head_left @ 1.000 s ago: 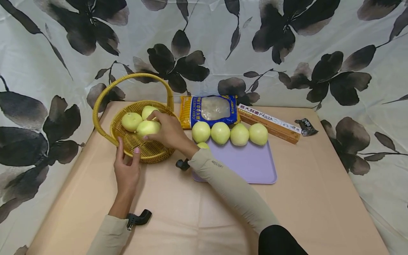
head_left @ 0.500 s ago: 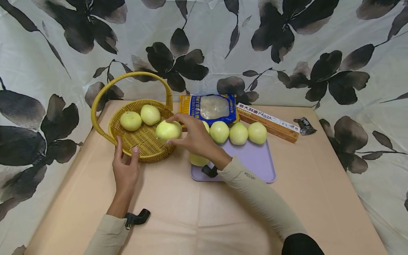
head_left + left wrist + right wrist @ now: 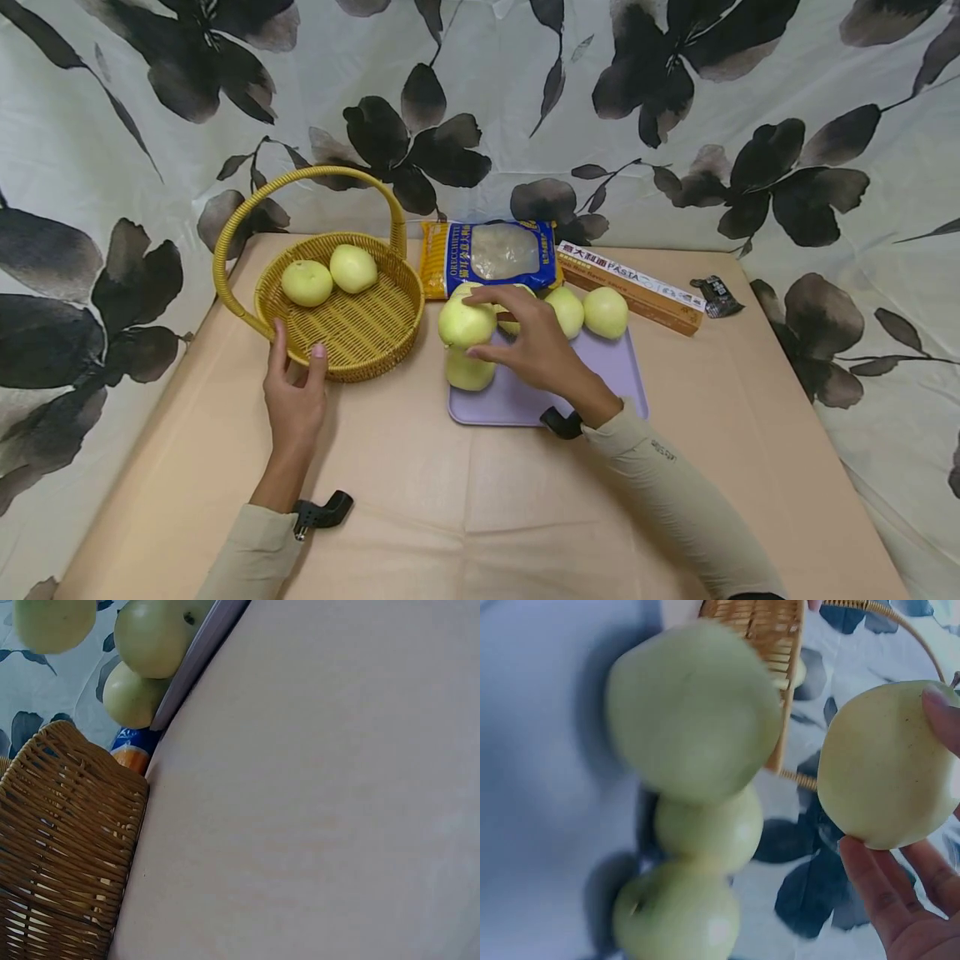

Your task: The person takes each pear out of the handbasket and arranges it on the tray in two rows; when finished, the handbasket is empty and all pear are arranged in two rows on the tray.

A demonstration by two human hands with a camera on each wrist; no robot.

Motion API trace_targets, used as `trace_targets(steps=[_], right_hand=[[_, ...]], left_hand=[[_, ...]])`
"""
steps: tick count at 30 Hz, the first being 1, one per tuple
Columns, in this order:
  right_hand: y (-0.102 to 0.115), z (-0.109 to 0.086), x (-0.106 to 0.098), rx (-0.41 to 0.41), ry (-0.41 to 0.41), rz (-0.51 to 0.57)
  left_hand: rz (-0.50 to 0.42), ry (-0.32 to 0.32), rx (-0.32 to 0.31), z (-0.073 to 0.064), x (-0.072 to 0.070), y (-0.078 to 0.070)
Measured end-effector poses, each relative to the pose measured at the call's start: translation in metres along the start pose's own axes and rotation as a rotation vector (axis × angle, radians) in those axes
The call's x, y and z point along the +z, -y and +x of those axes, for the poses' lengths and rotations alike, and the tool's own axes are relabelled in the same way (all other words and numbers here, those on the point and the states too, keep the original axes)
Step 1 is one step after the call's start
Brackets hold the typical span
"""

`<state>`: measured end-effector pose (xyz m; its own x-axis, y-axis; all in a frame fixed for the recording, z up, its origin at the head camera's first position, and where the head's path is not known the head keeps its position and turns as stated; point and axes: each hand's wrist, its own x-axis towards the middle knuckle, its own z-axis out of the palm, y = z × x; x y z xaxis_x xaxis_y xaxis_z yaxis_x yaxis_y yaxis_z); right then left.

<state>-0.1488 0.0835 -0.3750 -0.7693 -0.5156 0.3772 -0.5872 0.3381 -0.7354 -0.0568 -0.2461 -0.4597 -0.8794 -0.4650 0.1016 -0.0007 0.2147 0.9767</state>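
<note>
My right hand (image 3: 536,346) pinches a pale green apple (image 3: 463,322) between thumb and fingertips, over the left side of the purple tray (image 3: 517,396). In the right wrist view this apple (image 3: 889,765) is raised beside several others. Along the tray's far edge stands a row of apples, partly hidden by the hand, and a front apple (image 3: 469,372) sits at its left side. My left hand (image 3: 295,408) rests its extended thumb and fingers against the near outer side of the yellow wicker basket (image 3: 360,333). Inside the basket lie two apples, a left one (image 3: 307,283) and a right one (image 3: 353,268).
Behind the tray lie a blue and yellow orecchiette bag (image 3: 498,254) and a long pasta box (image 3: 633,287). A small black packet (image 3: 717,297) is to their right. The basket's tall handle (image 3: 307,175) arches upward. A floral cloth (image 3: 480,108) hangs behind the table.
The right hand has lifted an apple out of the basket and carried it right, over the tray. The left hand has stayed at the basket's side.
</note>
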Motion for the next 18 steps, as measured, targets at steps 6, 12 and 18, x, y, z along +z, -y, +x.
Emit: trace_targets(steps=[6, 12, 18], right_hand=[[-0.019, -0.023, -0.020, 0.041, -0.006, -0.043], [-0.041, -0.042, -0.032, 0.078, 0.030, -0.097], [-0.054, -0.053, -0.034, 0.053, 0.097, -0.169]], left_hand=[[0.000, -0.001, -0.012, 0.001, 0.000, 0.002], [0.002, -0.002, -0.008, 0.001, 0.000, 0.001], [-0.002, -0.003, 0.014, 0.001, 0.000, 0.000]])
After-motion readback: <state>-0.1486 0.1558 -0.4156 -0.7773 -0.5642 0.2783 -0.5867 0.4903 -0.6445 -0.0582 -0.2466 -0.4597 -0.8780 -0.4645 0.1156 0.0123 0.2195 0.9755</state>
